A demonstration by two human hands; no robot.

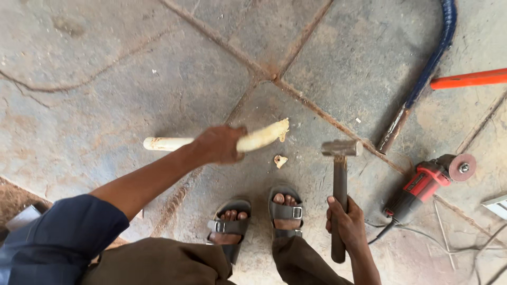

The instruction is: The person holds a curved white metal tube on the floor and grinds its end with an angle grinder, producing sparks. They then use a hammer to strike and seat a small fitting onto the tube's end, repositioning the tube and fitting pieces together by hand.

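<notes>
Both hands are closed tight on what they carry: the left hand [219, 144] wraps round the middle of a pale cream wooden handle [259, 139], round along its length with a splintered, ragged right end, holding it roughly level above the floor so the broken tip points toward the hammer. The right hand [346, 221] grips the lower part of a dark-shafted steel hammer [340, 182], its blocky grey head up and far from the body, just right of the broken tip and apart from it. A small pale wood chip [280, 160] lies on the stained, cracked concrete floor [105, 79] just beneath that tip, near the person's grey sandals [259, 219]. To the right rests a red angle grinder [428, 182] with its disc up, well clear of the hands; farther off lie a bent blue-sleeved metal bar [428, 68] and an orange bar [470, 78].
</notes>
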